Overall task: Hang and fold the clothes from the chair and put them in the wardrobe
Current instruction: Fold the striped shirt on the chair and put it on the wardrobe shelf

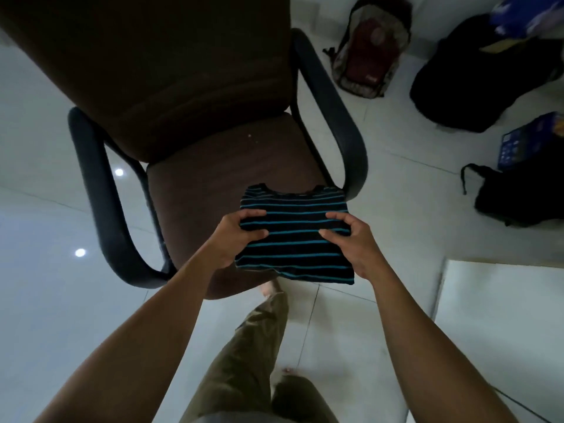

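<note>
A folded black shirt with teal stripes (294, 236) is held flat just above the front edge of the brown chair seat (213, 184), neckline pointing away from me. My left hand (236, 236) grips its left edge, thumb on top. My right hand (354, 242) grips the right edge the same way. The chair has a tall brown backrest (158, 65) and black armrests on both sides; no other clothes show on the seat. No wardrobe is in view.
A grey and red backpack (370, 47) lies on the white tiled floor beyond the chair. Black bags (485, 74) and a blue box (528, 141) sit at the right. A pale flat surface (500, 325) lies at the lower right. My legs in olive trousers (247, 355) stand below.
</note>
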The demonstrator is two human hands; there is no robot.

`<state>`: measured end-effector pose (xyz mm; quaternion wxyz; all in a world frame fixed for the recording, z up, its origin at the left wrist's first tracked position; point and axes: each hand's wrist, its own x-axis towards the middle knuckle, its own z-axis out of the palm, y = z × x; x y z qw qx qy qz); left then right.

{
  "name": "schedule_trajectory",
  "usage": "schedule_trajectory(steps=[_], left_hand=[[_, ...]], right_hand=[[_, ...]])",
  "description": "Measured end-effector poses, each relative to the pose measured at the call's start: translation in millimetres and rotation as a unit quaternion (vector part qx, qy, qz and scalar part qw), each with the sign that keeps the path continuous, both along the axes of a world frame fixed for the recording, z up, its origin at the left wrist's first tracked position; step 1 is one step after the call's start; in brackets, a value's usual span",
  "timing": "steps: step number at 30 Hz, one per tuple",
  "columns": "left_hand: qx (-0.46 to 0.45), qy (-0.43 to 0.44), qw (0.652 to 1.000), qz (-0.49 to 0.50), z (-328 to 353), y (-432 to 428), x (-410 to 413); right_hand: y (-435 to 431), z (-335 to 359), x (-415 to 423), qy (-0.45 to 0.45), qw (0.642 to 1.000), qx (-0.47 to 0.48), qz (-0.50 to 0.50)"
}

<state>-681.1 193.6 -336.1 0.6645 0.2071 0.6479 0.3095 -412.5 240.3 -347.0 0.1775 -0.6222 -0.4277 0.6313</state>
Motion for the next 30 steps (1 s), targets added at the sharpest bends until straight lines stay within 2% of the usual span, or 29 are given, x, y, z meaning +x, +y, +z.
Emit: schedule_trajectory(steps=[5,8,12,17,23,26,30], left_hand=[[0.046,0.006,0.987,-0.154,25.3,-6.8,61.8],[0.079,0.006,0.966,-0.246,44.2,-30.0,116.6],[0.113,-0.041,0.931,-0.345,79.9,-89.4,195.1],[0.155,-0.092,0.846,-0.501,144.5,-198.7,303.5],[0.207,-0.137,0.704,-0.665,221.3,-342.3,424.1],[0.229,-0.163,0.63,-0.724,259.1,-413.6,475.0],[0.24,-0.197,0.552,-0.774,304.1,-498.0,532.1]], right_hand=[[-79.1,38.6,73.7,0.036,0.991,0.015,-0.129],[-152.0,61.3,120.5,0.041,0.975,0.032,-0.214],[-274.8,101.5,169.8,0.007,0.943,0.08,-0.324],[-457.9,176.0,212.5,-0.053,0.871,0.137,-0.47],[-657.0,251.5,236.1,-0.144,0.753,0.18,-0.616],[-740.8,280.4,239.3,-0.146,0.695,0.197,-0.676],[-825.9,324.5,239.4,-0.171,0.628,0.214,-0.729]])
